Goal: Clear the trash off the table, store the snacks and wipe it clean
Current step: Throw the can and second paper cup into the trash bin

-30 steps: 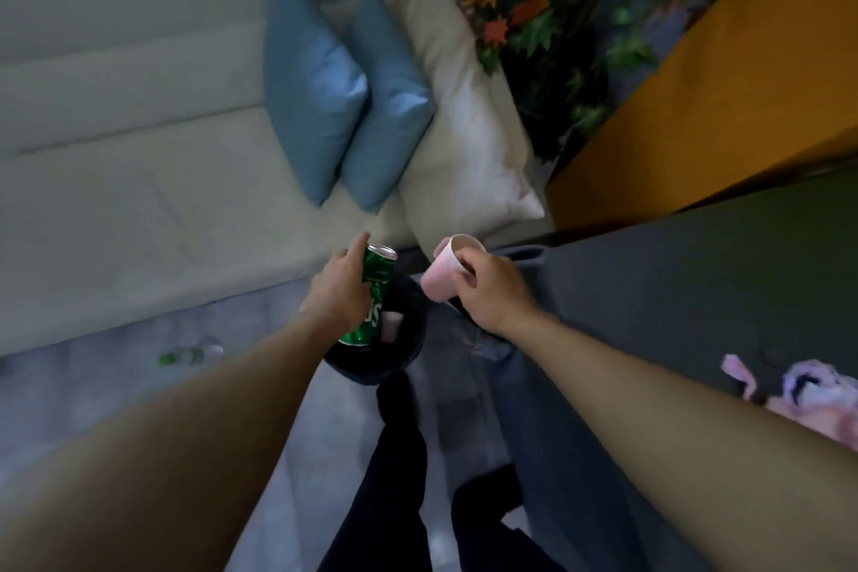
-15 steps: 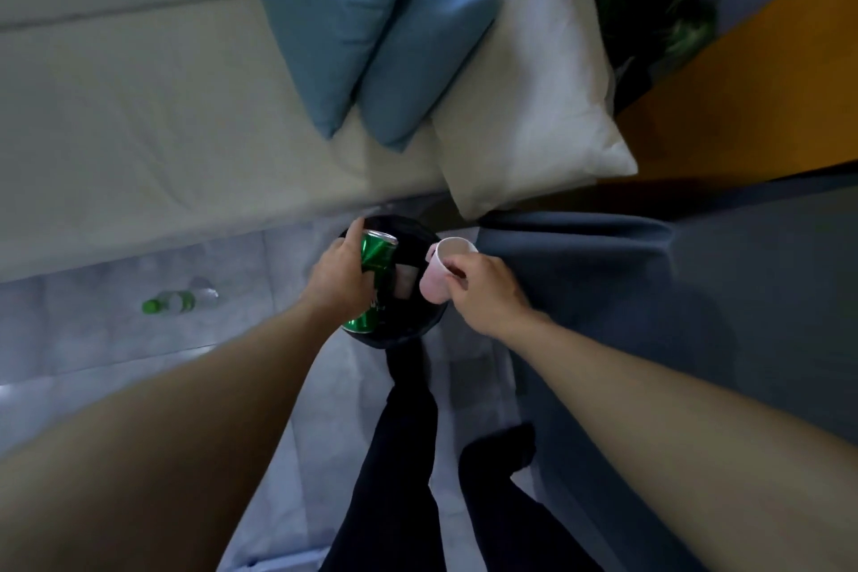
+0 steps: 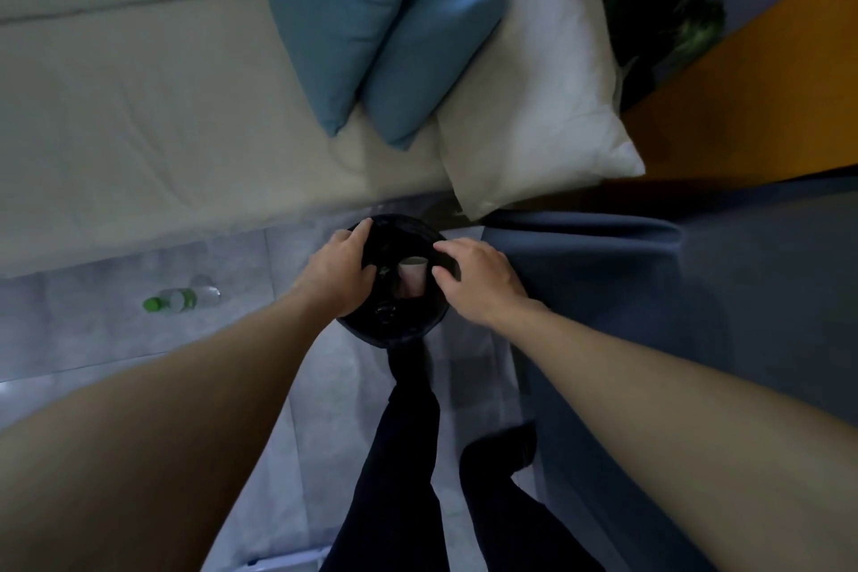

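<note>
A round black trash bin (image 3: 394, 332) stands on the floor between the sofa and the blue-draped table. A pink paper cup (image 3: 412, 276) lies inside it, with dark shapes beside it that I cannot make out. My left hand (image 3: 341, 269) hovers over the bin's left rim, fingers relaxed and holding nothing. Over the right rim, my right hand (image 3: 478, 279) is also empty, with its fingers spread. The green can is hidden from view.
A clear plastic bottle with a green cap (image 3: 181, 298) lies on the grey floor to the left. The beige sofa (image 3: 139, 116) carries two blue cushions (image 3: 371, 23) and a white one (image 3: 534, 107). The table's blue cloth (image 3: 650, 293) hangs at right. My dark-trousered legs (image 3: 408, 455) are below.
Both hands let go: the green can left my left hand and the pink cup left my right hand, and the cup now lies in the bin. The view tilted further down.
</note>
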A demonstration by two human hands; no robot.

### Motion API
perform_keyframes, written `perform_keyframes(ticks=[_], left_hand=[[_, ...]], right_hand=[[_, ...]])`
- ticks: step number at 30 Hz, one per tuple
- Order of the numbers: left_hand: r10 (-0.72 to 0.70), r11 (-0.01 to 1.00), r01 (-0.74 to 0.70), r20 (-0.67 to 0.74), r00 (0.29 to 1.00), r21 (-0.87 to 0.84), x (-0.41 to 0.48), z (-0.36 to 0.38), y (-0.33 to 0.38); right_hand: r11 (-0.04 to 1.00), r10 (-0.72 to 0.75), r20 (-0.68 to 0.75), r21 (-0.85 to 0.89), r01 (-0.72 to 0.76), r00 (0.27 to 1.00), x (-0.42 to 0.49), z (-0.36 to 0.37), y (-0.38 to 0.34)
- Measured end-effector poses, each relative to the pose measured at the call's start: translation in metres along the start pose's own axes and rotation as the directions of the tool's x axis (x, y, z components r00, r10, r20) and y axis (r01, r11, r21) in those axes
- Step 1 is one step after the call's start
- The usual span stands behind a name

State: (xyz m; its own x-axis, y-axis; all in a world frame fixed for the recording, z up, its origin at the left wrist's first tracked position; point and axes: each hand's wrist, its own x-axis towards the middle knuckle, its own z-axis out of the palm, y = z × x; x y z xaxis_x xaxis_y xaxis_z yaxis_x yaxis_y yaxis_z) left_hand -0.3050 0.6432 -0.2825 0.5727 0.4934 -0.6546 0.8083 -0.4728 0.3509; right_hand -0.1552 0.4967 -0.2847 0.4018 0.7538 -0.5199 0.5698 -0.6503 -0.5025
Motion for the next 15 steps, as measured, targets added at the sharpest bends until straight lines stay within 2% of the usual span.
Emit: perform_keyframes(ticks=[7, 10, 15], left_hand=[[0.096, 0.980, -0.085, -0.051, 0.994, 0.179, -0.024, -0.031, 0.023], [0.126, 0.960, -0.100, -0.083, 0.989, 0.263, -0.038, -0.049, 0.043], [0.174, 0.944, -0.118, -0.163, 0.971, 0.308, -0.066, -0.078, 0.088]], right_hand=[[0.995, -0.017, -0.032, -0.097, 0.014, 0.999, -0.024, -0.036, -0.008], [0.977, -0.060, -0.044, -0.205, 0.050, 0.997, -0.042, -0.062, -0.014], [0.964, -0.068, -0.118, -0.265, 0.035, 0.991, -0.078, -0.113, -0.022]])
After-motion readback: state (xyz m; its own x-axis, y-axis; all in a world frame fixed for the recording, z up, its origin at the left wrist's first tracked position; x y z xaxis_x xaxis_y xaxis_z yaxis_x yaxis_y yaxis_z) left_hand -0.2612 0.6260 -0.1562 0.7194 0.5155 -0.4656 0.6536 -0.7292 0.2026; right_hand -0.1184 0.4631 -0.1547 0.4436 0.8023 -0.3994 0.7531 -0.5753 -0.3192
